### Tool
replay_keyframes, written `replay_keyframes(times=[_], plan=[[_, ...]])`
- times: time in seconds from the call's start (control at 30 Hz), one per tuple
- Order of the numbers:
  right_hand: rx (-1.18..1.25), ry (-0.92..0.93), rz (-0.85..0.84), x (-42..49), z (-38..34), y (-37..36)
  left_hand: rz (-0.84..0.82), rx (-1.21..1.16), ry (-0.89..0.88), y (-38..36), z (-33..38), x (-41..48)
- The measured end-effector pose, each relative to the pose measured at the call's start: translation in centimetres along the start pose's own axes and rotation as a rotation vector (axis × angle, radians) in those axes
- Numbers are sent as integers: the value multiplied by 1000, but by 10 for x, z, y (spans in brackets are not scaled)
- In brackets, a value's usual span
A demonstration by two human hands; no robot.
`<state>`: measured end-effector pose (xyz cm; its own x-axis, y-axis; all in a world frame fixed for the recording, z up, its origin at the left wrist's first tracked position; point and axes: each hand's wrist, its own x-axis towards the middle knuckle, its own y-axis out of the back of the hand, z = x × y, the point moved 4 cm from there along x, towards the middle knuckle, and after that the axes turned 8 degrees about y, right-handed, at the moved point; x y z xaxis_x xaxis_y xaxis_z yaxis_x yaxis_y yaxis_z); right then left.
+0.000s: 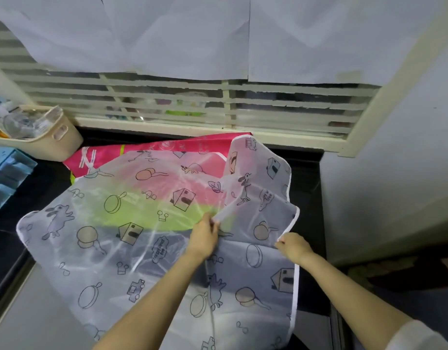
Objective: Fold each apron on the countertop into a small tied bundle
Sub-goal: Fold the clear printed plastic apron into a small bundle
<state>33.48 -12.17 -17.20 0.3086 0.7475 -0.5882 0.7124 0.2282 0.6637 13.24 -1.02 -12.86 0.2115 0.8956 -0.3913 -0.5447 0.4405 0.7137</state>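
A thin, see-through white apron (pixel 112 248) printed with pans, houses and animals lies spread over the dark countertop (pixel 307 173). Its right flap is folded up and over toward the middle. My left hand (pixel 204 236) pinches a white strap of this apron near the centre. My right hand (pixel 292 246) grips the flap's white-bound edge at the right. Under it lies a pink and lime-green apron (pixel 147 147), showing through the thin cloth and sticking out at the back.
A cream plastic basket (pixel 53 140) with clear packets stands at the back left, next to a blue box (pixel 8 173). A louvred window with a cream sill (pixel 192 130) runs along the back. A white wall (pixel 394 185) closes the right side.
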Motion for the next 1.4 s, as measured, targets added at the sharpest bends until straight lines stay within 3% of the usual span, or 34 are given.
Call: replay_keyframes(times=[0.2,0.33,0.47,0.53,0.6,0.7,0.9,1.03,1.2,1.4], plan=[[413,71,457,-20,24,57,-31,-46,-106,-26,17,-6],[494,6,628,-26,61,91,-103,277,-254,-60,57,-16],[483,-129,663,-27,103,108,-293,493,-208,-98,72,-9],[469,-181,652,-29,116,112,-381,585,-170,-112,73,-5],[277,-145,634,-29,119,115,-429,670,-162,-122,75,-3],[-167,109,597,-29,96,109,-418,715,-172,-129,77,0],[-463,658,88,-15,14,44,-287,496,-203,-116,78,2],[-601,604,-67,3,0,21,-191,280,-188,-86,54,3],[-813,533,-71,20,-14,20,52,613,-11,-28,2,9],[-749,689,79,28,-82,52,-165,439,71,19,-38,41]])
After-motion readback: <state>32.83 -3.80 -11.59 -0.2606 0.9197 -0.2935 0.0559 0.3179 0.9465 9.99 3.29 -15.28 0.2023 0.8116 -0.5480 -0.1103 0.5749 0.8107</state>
